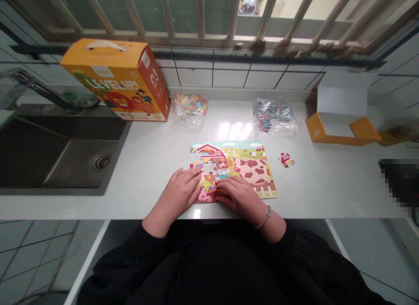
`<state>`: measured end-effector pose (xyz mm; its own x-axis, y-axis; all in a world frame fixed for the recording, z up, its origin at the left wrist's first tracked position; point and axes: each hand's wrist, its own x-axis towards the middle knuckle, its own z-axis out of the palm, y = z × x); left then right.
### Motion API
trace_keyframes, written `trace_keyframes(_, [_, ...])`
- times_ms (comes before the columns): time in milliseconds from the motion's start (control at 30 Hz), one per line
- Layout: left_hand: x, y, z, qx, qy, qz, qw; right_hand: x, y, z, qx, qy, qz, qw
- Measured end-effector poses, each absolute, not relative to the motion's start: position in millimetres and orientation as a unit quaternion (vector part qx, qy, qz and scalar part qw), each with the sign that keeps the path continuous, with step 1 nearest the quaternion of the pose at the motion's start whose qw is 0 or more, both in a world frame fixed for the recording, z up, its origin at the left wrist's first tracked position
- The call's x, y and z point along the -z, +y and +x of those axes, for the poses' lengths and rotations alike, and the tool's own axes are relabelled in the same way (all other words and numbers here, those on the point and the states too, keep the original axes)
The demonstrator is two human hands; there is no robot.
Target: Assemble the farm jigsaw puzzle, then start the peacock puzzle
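Observation:
A partly assembled jigsaw puzzle [253, 169] with a farm scene lies on the white counter in front of me. Its picture shows a red barn, a farmer and a brown-spotted cow, with gaps in the left part. My left hand [183, 189] rests flat along the puzzle's left edge, fingers stretched out. At the lower middle, my right hand [240, 193] bends its fingers down onto a puzzle piece [212, 189] with blue and orange on it; the fingertips are partly hidden. Right of the puzzle lies a loose piece [286, 159] with a red barn.
An orange "LEVEL UP!" box [131, 88] stands at the back left beside a dark sink [87, 161]. Two clear bags of pieces, one left [190, 108] and one right [273, 115], lie near the wall. An opened orange box [342, 130] sits at the right.

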<state>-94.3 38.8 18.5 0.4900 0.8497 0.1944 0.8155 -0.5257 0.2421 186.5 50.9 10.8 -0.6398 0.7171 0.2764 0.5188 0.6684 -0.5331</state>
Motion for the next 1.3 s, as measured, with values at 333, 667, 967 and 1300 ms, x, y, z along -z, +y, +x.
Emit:
trace_keyframes(333, [-8.6, 31.8, -90.7, -0.185, 0.487, 0.851, 0.064, -18.3, 56.5, 184.9, -0.193, -0.885, -0.372, 0.204])
trace_keyframes(667, [-4.9, 29.9, -91.5, -0.205, 0.499, 0.837, 0.091, -17.8, 55.1, 186.6, -0.208, -0.854, -0.414, 0.236])
trace_keyframes(967, [-1.2, 29.7, -93.2, -0.202, 0.495, 0.840, 0.091, -21.4, 74.9, 178.8, -0.207, -0.852, -0.419, 0.237])
trace_keyframes(1300, [-1.9, 29.2, -92.2, -0.212, 0.498, 0.836, 0.088, -22.4, 105.4, 152.5, -0.182, -0.861, -0.415, 0.231])
